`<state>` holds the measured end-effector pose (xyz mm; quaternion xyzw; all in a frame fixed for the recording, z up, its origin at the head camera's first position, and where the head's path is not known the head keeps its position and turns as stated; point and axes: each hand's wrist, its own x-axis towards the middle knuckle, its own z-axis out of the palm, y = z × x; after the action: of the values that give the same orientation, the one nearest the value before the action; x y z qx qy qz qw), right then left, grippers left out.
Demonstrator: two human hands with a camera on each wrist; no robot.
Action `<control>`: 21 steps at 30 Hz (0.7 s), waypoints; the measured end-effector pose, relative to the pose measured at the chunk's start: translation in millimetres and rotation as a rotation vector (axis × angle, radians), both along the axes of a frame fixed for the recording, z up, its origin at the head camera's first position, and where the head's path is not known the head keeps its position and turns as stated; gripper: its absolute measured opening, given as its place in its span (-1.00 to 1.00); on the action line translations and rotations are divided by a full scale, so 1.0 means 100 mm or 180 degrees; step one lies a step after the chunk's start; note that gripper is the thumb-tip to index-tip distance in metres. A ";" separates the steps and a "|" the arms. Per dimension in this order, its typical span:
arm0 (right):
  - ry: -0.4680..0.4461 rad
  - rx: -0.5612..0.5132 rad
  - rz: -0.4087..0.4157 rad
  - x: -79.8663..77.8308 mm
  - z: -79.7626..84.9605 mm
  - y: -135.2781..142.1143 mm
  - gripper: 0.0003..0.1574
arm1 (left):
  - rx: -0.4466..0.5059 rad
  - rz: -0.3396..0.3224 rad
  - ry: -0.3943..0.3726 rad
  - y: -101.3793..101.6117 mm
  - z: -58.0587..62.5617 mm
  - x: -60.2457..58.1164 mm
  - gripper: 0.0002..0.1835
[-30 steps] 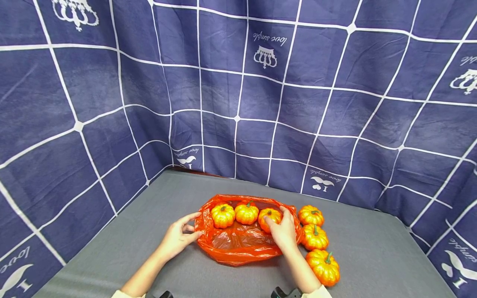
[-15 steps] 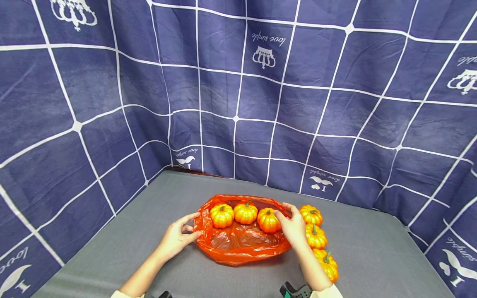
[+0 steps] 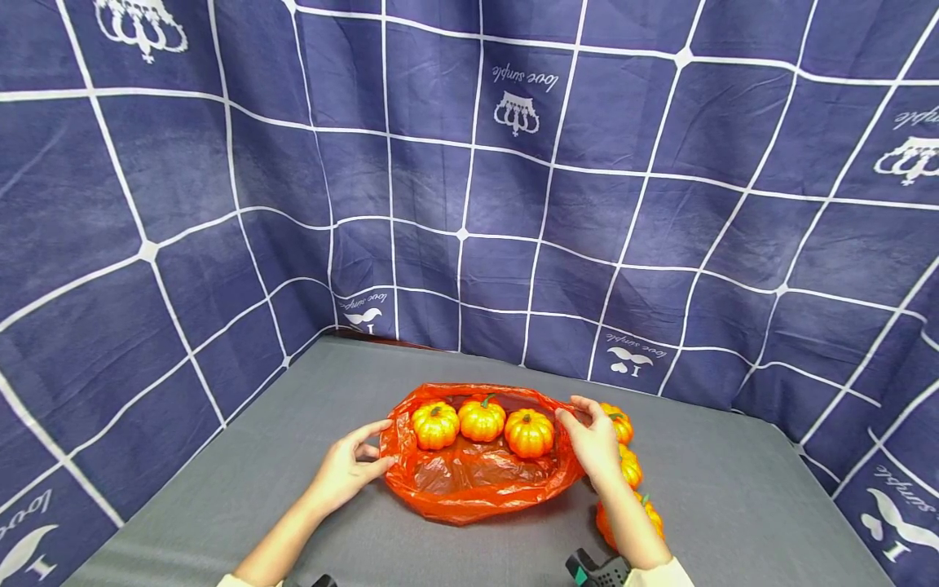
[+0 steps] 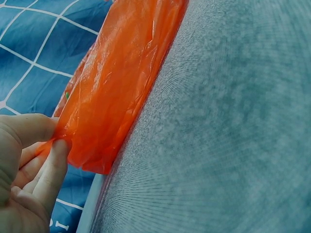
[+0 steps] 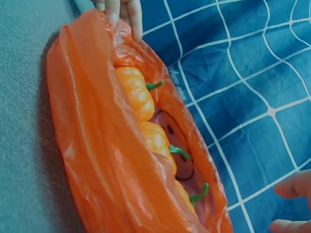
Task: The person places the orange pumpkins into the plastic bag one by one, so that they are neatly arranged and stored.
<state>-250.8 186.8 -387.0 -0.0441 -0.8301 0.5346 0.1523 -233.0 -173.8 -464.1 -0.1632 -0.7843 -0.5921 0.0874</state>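
A red plastic bag [image 3: 469,507] lies on the grey table with its mouth spread wide. Three small orange pumpkins with green stems sit in it: a left one [image 3: 436,427], a middle one [image 3: 482,421] and a right one [image 3: 529,435]. My left hand [image 3: 346,466] pinches the bag's left edge between thumb and fingers, plain in the left wrist view. At the bag's right rim is my right hand [image 3: 597,440], with thumb and fingers spread apart. In the right wrist view its fingers [image 5: 295,187] show nothing between them.
Three more pumpkins stand in a row right of the bag: a far one [image 3: 622,425], a middle one [image 3: 631,468] and a near one [image 3: 651,517], partly hidden by my right hand and forearm. A blue gridded curtain [image 3: 425,179] hangs behind the table [image 3: 734,489].
My right hand has let go of the right pumpkin inside the bag and moved right to the bag's rim. My left hand has kept its hold on the bag.
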 end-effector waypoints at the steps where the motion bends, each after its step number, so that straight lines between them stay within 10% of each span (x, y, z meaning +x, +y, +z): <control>1: -0.0009 -0.0018 0.0008 0.00 0.01 0.02 -0.46 | 0.0001 0.0008 0.0000 0.00 0.00 0.00 -0.39; 21: -0.0333 -0.0040 -0.0025 -0.23 0.22 0.50 -0.40 | -0.0009 0.0017 -0.0035 0.01 -0.01 0.01 -0.39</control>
<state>-274.0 236.8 -364.9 -0.0762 -0.8334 0.5361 0.1104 -232.3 -173.2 -464.9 -0.1579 -0.7860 -0.5917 0.0844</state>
